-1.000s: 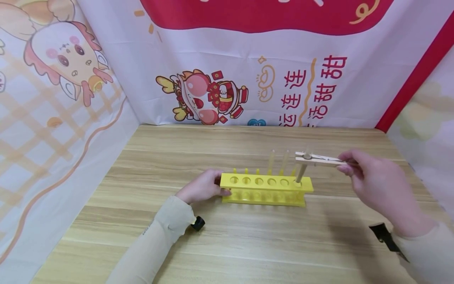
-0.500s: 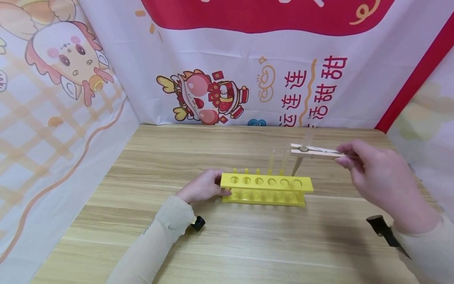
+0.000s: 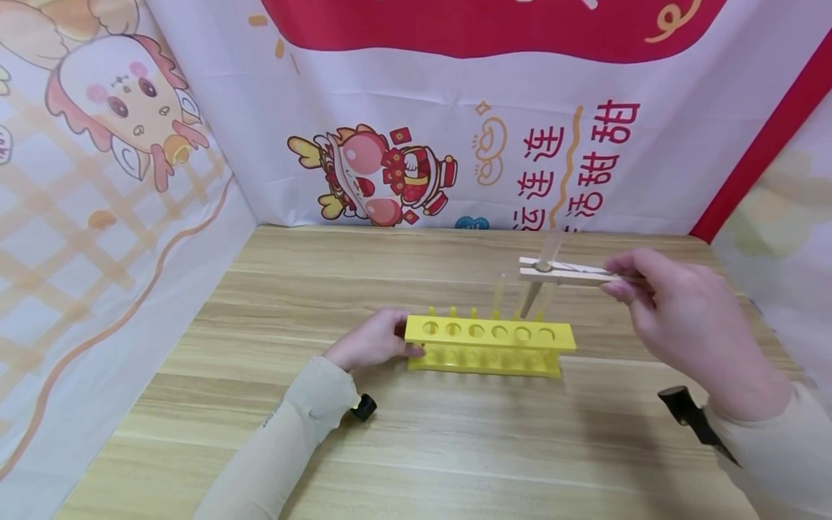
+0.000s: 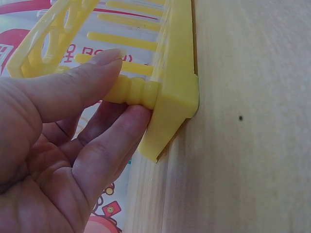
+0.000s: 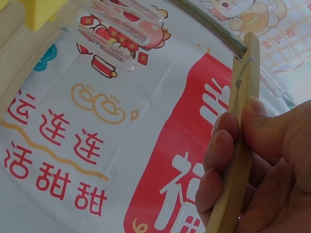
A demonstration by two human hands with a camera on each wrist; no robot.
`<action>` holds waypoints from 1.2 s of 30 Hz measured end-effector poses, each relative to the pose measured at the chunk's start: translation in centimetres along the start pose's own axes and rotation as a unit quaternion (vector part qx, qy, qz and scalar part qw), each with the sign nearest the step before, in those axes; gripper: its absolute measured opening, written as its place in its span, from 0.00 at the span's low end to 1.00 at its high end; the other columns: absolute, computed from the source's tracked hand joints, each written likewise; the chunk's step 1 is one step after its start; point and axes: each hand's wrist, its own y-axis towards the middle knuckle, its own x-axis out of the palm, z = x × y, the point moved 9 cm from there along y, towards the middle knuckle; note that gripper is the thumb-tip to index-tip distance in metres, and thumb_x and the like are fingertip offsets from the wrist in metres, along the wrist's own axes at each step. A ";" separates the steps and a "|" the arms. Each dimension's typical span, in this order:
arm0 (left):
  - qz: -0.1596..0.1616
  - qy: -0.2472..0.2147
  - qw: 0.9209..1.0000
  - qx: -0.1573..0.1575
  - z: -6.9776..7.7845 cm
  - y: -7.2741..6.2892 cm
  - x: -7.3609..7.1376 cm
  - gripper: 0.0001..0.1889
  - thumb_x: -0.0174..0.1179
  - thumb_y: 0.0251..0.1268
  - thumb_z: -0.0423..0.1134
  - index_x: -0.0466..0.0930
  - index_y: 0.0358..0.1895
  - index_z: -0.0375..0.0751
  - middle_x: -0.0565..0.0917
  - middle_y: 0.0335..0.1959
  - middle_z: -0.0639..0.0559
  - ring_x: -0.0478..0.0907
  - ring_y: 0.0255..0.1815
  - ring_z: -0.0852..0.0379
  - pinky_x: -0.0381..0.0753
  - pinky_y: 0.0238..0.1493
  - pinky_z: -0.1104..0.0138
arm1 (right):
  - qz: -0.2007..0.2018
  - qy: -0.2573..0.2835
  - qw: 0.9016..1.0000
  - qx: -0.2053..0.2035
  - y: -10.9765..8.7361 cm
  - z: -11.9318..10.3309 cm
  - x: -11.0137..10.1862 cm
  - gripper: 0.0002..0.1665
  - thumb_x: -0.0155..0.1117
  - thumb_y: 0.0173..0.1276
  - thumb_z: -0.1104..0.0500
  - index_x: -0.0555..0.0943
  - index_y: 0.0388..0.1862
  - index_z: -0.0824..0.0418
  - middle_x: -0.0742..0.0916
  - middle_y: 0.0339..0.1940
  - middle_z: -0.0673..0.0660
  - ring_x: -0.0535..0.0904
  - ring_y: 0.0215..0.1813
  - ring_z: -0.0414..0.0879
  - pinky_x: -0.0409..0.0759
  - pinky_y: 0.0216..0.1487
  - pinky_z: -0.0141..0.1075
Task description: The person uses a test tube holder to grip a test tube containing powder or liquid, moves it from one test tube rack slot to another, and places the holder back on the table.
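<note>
A yellow plastic test tube rack (image 3: 490, 334) stands on the table, its top row of round holes facing up. My left hand (image 3: 373, 339) is at its left end; in the left wrist view thumb and fingers pinch the ribbed end post (image 4: 133, 91). My right hand (image 3: 682, 318) grips a wooden test tube clamp (image 3: 578, 275). In the clamp's jaws sits a glass test tube (image 3: 531, 296), tilted, grey in its lower part and clear above. Its lower end overlaps the rack's back edge in the head view, above the fifth hole from the left.
Clear test tubes (image 3: 499, 292) stand upside down on pegs along the rack's back; the right wrist view shows their rounded ends (image 5: 127, 63). A wood-grain table (image 3: 455, 448) lies beneath, with a printed cloth (image 3: 416, 87) hanging behind it and others at both sides.
The grey-filled test tube has come up out of the rack's rightmost hole. My right hand has carried it in the clamp up and to the left. My left hand has stayed on the rack.
</note>
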 end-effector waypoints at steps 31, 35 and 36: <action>0.001 0.005 1.000 0.001 -0.1 0.3 0.0 0.17 0.73 0.57 0.34 0.83 0.49 0.49 0.85 0.46 0.59 0.78 0.48 0.56 0.72 0.57 0.55 | -0.028 0.012 0.999 0.017 -0.3 0.7 1.3 0.15 0.76 0.54 0.69 0.82 0.39 0.64 0.85 0.25 0.53 0.73 0.20 0.42 0.74 0.24 0.42; 0.001 0.007 1.000 0.000 -0.1 0.2 0.0 0.17 0.73 0.57 0.34 0.83 0.50 0.49 0.84 0.46 0.59 0.78 0.48 0.56 0.72 0.57 0.56 | -0.032 0.018 0.999 0.019 -0.4 0.8 1.6 0.14 0.76 0.54 0.69 0.81 0.38 0.63 0.85 0.25 0.53 0.73 0.20 0.42 0.74 0.23 0.43; 0.000 0.007 1.000 0.001 -0.1 0.2 0.0 0.17 0.73 0.57 0.34 0.83 0.50 0.49 0.84 0.46 0.59 0.78 0.48 0.56 0.72 0.57 0.56 | -0.033 0.018 0.999 0.020 -0.5 0.9 1.7 0.14 0.76 0.54 0.68 0.81 0.38 0.63 0.85 0.25 0.53 0.73 0.20 0.42 0.74 0.23 0.43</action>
